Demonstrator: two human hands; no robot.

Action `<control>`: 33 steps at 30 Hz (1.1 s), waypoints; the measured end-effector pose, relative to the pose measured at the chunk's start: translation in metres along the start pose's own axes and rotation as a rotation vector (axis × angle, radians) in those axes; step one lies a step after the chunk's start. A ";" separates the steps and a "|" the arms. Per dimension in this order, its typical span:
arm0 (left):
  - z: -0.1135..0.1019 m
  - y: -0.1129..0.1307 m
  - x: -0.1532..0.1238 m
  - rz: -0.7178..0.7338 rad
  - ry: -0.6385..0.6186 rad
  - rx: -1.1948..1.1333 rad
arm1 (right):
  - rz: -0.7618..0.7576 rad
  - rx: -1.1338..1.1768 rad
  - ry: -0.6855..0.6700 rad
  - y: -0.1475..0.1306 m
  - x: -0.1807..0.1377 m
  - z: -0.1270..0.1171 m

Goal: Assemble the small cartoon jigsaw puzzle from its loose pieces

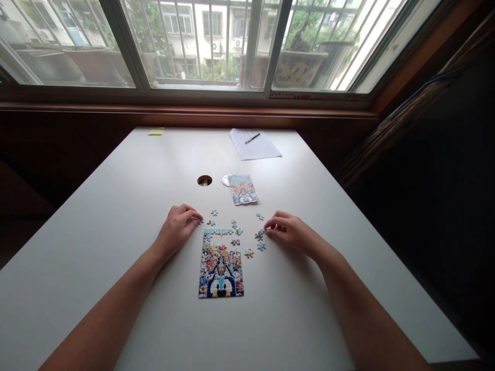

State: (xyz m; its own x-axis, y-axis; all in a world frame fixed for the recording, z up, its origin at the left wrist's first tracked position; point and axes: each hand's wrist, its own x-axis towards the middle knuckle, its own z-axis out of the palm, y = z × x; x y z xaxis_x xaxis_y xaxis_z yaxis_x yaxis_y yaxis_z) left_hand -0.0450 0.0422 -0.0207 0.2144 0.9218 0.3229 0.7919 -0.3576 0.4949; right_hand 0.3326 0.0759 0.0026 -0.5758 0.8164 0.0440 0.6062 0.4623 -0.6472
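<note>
A partly assembled jigsaw puzzle (221,270) lies on the white table, showing a blue cartoon dog's face among many small figures. Its upper part has a gap with bare table showing. My left hand (176,229) rests by its upper left corner, fingertips pinched on a small puzzle piece (201,221). On the other side, my right hand (288,232) has its thumb and index finger closed at a puzzle piece (263,231) at the edge of a small cluster (258,236). Several loose pieces lie around the top, among them a blue one (261,246) and a yellowish one (249,253).
Beyond the puzzle lies a printed reference picture (244,189), partly over a round silvery disc (226,180). Left of it is a cable hole (204,180). Paper sheets (259,148) with a pen (252,138) and a yellow sticky note (157,132) lie near the window.
</note>
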 end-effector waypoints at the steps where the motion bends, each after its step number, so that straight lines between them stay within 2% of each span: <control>1: 0.000 0.000 0.000 0.004 0.002 -0.001 | -0.022 -0.028 0.029 0.000 0.002 0.003; 5: 0.001 -0.002 -0.001 0.025 0.033 0.002 | -0.137 -0.156 0.152 -0.011 0.010 0.023; 7: 0.001 0.000 -0.001 0.068 0.067 0.015 | -0.186 -0.215 0.155 -0.023 0.015 0.035; 9: 0.001 0.003 -0.002 0.153 0.083 0.035 | -0.213 -0.272 0.144 -0.034 0.019 0.046; 12: 0.003 0.010 -0.002 0.328 0.040 0.065 | -0.241 -0.354 0.114 -0.045 0.022 0.055; 15: 0.006 0.020 -0.002 0.461 -0.036 0.092 | -0.264 -0.369 0.101 -0.046 0.023 0.056; 20: 0.010 0.031 -0.002 0.565 -0.117 0.103 | -0.264 -0.318 0.120 -0.042 0.026 0.053; 28: 0.011 0.033 -0.003 0.594 -0.176 0.133 | -0.132 -0.412 0.117 -0.053 0.034 0.053; 33: 0.012 0.033 -0.002 0.605 -0.168 0.099 | -0.130 -0.368 0.143 -0.047 0.035 0.048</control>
State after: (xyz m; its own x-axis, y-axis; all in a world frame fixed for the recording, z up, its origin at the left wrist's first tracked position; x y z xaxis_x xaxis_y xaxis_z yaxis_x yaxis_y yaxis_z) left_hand -0.0127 0.0301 -0.0145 0.7209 0.5750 0.3870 0.5502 -0.8143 0.1849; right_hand 0.2576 0.0655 -0.0018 -0.5939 0.7711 0.2295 0.7041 0.6362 -0.3154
